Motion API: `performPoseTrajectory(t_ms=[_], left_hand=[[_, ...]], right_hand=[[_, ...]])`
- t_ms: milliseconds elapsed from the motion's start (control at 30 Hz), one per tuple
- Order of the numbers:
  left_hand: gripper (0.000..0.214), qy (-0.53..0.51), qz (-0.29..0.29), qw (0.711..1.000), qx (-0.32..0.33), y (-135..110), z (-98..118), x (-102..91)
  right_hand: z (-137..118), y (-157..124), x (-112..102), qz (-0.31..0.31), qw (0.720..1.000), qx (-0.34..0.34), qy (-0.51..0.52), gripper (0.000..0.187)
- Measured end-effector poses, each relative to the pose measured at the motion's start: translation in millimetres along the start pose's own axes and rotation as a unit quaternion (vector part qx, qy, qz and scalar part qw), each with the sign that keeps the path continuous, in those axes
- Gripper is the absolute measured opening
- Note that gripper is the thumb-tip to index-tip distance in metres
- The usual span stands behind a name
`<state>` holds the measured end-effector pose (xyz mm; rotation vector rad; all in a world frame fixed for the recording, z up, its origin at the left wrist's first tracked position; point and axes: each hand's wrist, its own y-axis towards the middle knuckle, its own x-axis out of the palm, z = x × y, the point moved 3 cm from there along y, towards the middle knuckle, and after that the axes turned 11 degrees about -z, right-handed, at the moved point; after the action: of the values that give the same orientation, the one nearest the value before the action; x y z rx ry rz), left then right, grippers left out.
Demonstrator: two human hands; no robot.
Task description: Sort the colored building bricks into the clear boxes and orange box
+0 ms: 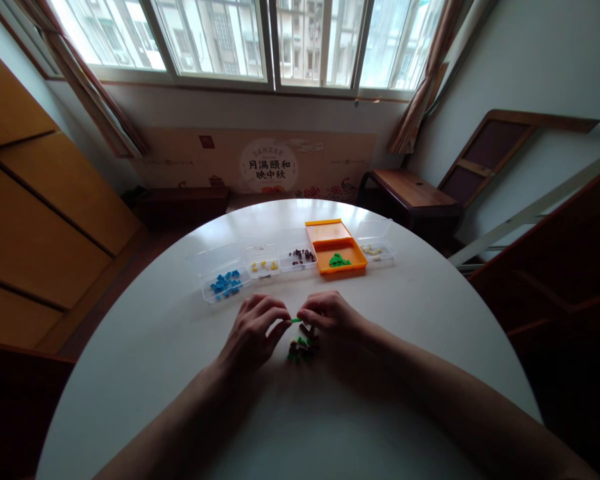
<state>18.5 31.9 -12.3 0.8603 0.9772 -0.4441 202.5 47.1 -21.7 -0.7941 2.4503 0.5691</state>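
My left hand [257, 327] and my right hand [333, 313] meet above the white table, fingertips pinched on a small green toy piece [296, 320] stretched between them. Its exact kind is too small to make out. Just below my fingers lies a little cluster of green, brown and pale pieces [303, 347]; a brown piece [307, 331] sticks up from it near my right fingers. Whether the cluster's pieces are joined I cannot tell.
Across the round table [145, 353] stand open boxes: a clear box of blue pieces [225, 283], one of yellow pieces [264, 265], one of dark brown pieces [301, 257], an orange box [343, 270] with green pieces, and a clear box of cream pieces [375, 252]. A wooden chair [415, 187] stands beyond.
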Motion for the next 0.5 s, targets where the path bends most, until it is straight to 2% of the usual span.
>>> performPoseTrajectory(t_ms=[367, 500], left_hand=[[0.006, 0.057, 0.04, 0.998, -0.009, 1.4, 4.9, -5.7], [0.002, 0.055, 0.058, 0.997, -0.01, 1.0, 5.6, -7.2]], right_hand=[[2.9, 0.6, 0.8, -0.019, 0.998, 0.022, 0.047, 0.021], [13.5, 1.2, -0.8, 0.01, 0.998, 0.031, 0.048, 0.018]])
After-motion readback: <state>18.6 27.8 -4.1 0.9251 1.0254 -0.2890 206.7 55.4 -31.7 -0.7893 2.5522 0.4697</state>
